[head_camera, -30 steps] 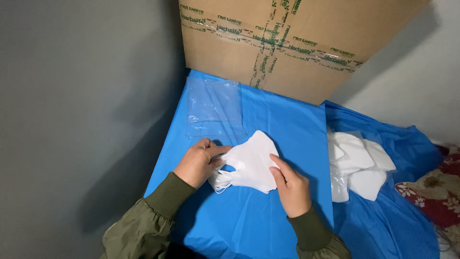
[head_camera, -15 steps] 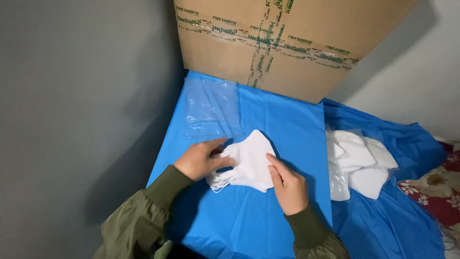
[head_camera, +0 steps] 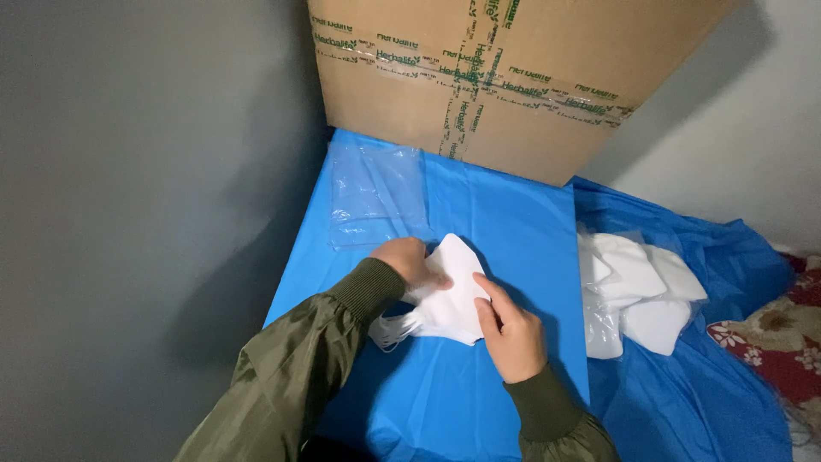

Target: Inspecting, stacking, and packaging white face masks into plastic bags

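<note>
Grey wall [head_camera: 145,197] is closing off the left side of my view, and a taped cardboard box [head_camera: 513,77] is standing against the far edge of the blue-covered bench [head_camera: 513,231].

1. Far-left corner: a clear plastic bag [head_camera: 376,192] is lying flat on the blue sheet, just beyond my left hand.

2. Left hand [head_camera: 409,261]: I am reaching in from the near-left edge in an olive sleeve [head_camera: 291,376]. The fingers are lying together and pressing down on the left part of a white folded face mask [head_camera: 453,295]. The thumb is hidden, so I cannot tell whether it is pinching underneath.

3. Mask: it is lying on the middle of the bench, between my two hands, with its pointed end aiming at the far edge. Thin white ear loops [head_camera: 392,329] are trailing out from its near-left side, just beside my left wrist.

4. Right hand [head_camera: 511,334]: the fingers are lying close together, and the fingertips and thumb are touching the mask's right edge, holding it flat against the sheet.

5. Right edge: a pile of white masks [head_camera: 641,287] is sitting partly in clear wrap on crumpled blue sheeting, well apart from my hands. A red floral fabric [head_camera: 782,342] is showing at the far right.
</note>
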